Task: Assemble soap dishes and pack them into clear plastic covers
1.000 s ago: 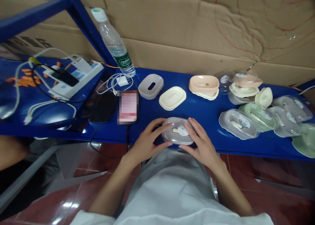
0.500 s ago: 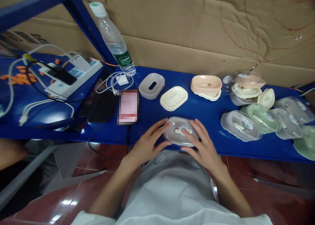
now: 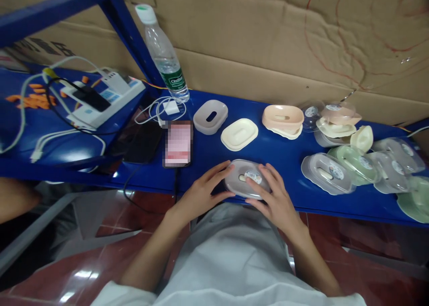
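A grey oval box with a clear lid and a round sticker (image 3: 237, 187) lies at the front edge of the blue table. My left hand (image 3: 204, 190) grips its left end, thumb at the near side and fingers at the far side. Around its right end curls my right hand (image 3: 274, 193), with one finger resting over the lid by the sticker. Beyond the box are a cream oval tray (image 3: 239, 134) and an open grey oval shell with a slot (image 3: 217, 123). A peach shell (image 3: 283, 117) sits on a cream piece farther right.
Several lidded grey and green boxes (image 3: 326, 174) crowd the table's right side. To the left are a phone (image 3: 178, 144), a water bottle (image 3: 167, 62), a power strip (image 3: 115, 99), cables and orange pieces (image 3: 35, 99). A person's bare limb (image 3: 16, 201) shows at far left.
The camera view has shifted slightly, so most table items appear a little farther right. Both hands stay around the grey box with nearly the same hold.
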Available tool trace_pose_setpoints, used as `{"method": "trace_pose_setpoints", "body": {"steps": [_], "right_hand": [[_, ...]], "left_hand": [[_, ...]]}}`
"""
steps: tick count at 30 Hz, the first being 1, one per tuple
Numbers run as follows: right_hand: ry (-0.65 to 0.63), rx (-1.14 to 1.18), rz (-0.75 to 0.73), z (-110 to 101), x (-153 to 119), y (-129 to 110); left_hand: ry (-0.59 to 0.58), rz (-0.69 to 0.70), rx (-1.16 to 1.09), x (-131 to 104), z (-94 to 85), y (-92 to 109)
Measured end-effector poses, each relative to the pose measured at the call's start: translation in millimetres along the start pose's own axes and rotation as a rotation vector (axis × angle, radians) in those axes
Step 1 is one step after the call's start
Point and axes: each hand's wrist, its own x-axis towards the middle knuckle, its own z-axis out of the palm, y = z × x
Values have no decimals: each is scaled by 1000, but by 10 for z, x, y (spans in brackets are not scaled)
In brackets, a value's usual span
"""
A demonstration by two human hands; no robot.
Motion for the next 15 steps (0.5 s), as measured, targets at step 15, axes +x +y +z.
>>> {"method": "trace_pose_setpoints", "body": {"steps": [15], "right_hand": [[201, 57, 86, -69, -40, 1]], "left_hand": [[12, -55, 102, 1, 65, 60]]}}
